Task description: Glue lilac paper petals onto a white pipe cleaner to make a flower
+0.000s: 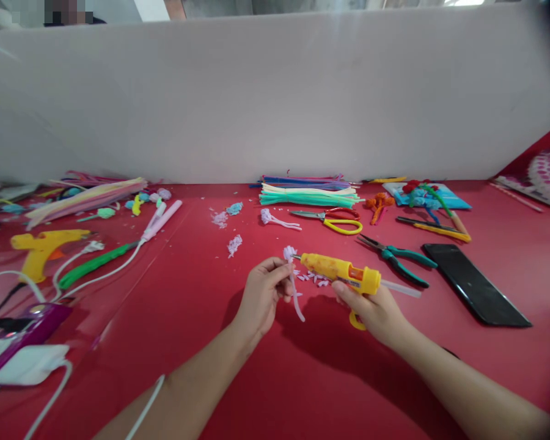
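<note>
Between the fingertips of my left hand [266, 293] is a pale lilac pipe-cleaner flower [289, 252], its bloom upward and its stem hanging down. My right hand [371, 308] is wrapped round the grip of a yellow hot glue gun [337, 269], with a clear glue stick [401, 288] poking out behind. The gun's metal nozzle points left and is at the bloom; whether they touch I cannot tell. Small lilac clippings [318, 280] lie on the table just behind the gun. A second lilac flower [279, 220] rests farther back, beside yellow-and-red scissors [334, 221].
Bundled pipe cleaners [309, 194] lie along the white partition [275, 98]. Teal pliers [406, 263] and a black phone [476, 284] are at right. On the left are another yellow glue gun [41, 247], a pink-white straightener [162, 220] and a purple power strip [41, 324] with cords.
</note>
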`<state>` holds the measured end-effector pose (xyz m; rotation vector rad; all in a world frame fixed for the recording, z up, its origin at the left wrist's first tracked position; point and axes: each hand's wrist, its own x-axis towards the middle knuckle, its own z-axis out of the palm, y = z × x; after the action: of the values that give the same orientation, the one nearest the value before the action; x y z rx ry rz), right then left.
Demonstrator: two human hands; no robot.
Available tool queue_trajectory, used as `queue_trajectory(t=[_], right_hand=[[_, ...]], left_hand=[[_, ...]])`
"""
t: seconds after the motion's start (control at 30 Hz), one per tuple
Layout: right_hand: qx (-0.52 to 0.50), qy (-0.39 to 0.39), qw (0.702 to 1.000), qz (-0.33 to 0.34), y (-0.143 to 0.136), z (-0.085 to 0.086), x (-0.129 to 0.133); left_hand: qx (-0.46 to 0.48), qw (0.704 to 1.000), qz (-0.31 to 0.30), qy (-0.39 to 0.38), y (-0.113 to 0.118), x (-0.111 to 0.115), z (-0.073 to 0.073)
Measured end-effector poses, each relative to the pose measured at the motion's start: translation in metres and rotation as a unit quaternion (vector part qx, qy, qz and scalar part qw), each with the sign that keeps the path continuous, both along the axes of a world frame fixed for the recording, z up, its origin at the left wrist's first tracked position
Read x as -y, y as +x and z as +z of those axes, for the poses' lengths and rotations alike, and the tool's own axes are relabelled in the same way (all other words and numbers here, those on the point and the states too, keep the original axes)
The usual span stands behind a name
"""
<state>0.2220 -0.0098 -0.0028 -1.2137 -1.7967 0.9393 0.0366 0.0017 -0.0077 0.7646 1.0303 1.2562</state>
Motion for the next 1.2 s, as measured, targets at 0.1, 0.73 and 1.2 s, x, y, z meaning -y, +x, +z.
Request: queue_trajectory(t=[0.1, 0.73, 1.2], right_hand=[[-0.001, 0.004, 1.000, 0.001, -0.001, 0.001, 0.000], [0.027, -0.005, 1.000, -0.006, -0.001, 0.000, 0.003], [-0.005, -0.077, 0.992, -0.102, 0.026, -0.006, -0.042]], left_hand=[[0.001, 1.000, 0.001, -0.001, 0.000, 0.000, 0.000], [-0.068, 0.995, 0.026, 0.073, -0.001, 0.001, 0.000], [-0.059, 0.998, -0.016, 0.025, -0.004, 0.001, 0.002]])
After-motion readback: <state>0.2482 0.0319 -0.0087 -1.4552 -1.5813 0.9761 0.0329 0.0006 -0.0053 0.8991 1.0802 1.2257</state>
